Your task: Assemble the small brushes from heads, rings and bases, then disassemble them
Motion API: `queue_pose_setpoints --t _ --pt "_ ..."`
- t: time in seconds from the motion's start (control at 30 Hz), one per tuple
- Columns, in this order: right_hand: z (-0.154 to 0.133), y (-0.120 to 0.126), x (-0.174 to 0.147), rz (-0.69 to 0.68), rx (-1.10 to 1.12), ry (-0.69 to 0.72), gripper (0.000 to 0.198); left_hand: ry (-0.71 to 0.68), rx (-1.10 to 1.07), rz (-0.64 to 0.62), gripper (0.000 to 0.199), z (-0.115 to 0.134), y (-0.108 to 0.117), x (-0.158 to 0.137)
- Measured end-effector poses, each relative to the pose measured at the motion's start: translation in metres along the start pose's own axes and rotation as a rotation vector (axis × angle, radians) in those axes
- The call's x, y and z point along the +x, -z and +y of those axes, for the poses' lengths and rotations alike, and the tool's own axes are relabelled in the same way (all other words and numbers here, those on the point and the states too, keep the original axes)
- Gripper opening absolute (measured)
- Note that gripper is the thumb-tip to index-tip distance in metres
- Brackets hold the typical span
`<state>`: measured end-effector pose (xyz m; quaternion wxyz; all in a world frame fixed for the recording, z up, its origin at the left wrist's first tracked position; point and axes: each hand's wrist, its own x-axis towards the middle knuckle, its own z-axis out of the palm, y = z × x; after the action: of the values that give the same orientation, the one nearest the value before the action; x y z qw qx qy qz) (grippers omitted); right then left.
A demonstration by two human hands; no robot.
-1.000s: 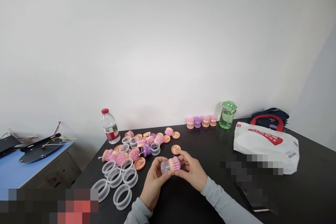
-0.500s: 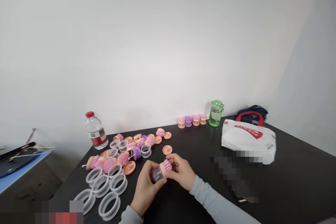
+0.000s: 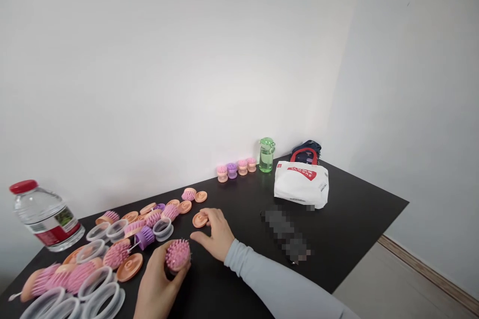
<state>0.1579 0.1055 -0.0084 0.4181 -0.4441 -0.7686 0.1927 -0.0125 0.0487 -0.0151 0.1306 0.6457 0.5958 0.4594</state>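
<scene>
My left hand (image 3: 159,279) is wrapped round a pink bristle brush (image 3: 177,255), its bristles turned up toward me. My fingers and the bristles hide most of its lower part. To the right, my right hand (image 3: 217,237) reaches over the black table with thumb and fingers apart. Its fingertips are at the right edge of a round orange cap (image 3: 199,220), which lies flat with a small knob in its middle. Left of my hands lie several pink brush heads (image 3: 117,254), a purple brush head (image 3: 144,237), more orange caps (image 3: 129,266) and clear plastic rings (image 3: 163,229).
A water bottle (image 3: 47,217) with a red lid stands at the left. Against the wall is a row of several finished-looking brushes (image 3: 232,170), beside a green jug (image 3: 266,155). A white bag (image 3: 301,184) and a blurred-out item (image 3: 286,234) lie on the table (image 3: 359,209) at the right.
My right hand has left the brush and moved to the orange cap. My left hand keeps the brush, now with its bristles facing up. The view has swung to the right.
</scene>
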Motion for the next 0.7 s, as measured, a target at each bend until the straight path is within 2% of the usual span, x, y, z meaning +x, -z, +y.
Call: queue_pose_setpoints --t 0.13,0.2,0.37,0.47,0.6,0.7 --pt "0.018 -0.003 0.016 0.002 -0.145 -0.055 0.071 0.151 -0.107 -0.009 0.068 -0.002 0.000 0.003" --pt "0.022 -0.007 0.020 -0.026 -0.198 -0.062 0.071 0.184 -0.165 0.013 0.075 -0.001 0.000 0.003" --pt "0.023 -0.016 0.024 -0.100 -0.262 -0.036 0.028 0.185 -0.179 0.035 0.072 0.011 0.001 -0.001" --pt "0.025 -0.013 0.022 -0.118 -0.245 -0.008 0.020 0.197 -0.220 0.077 0.064 0.016 0.000 -0.004" --pt "0.027 -0.004 0.011 -0.115 -0.160 0.026 0.027 0.257 -0.311 0.139 0.062 0.018 -0.001 -0.007" --pt "0.024 0.004 -0.002 -0.123 -0.075 0.062 0.042 0.329 -0.510 0.131 0.060 0.020 0.001 -0.010"
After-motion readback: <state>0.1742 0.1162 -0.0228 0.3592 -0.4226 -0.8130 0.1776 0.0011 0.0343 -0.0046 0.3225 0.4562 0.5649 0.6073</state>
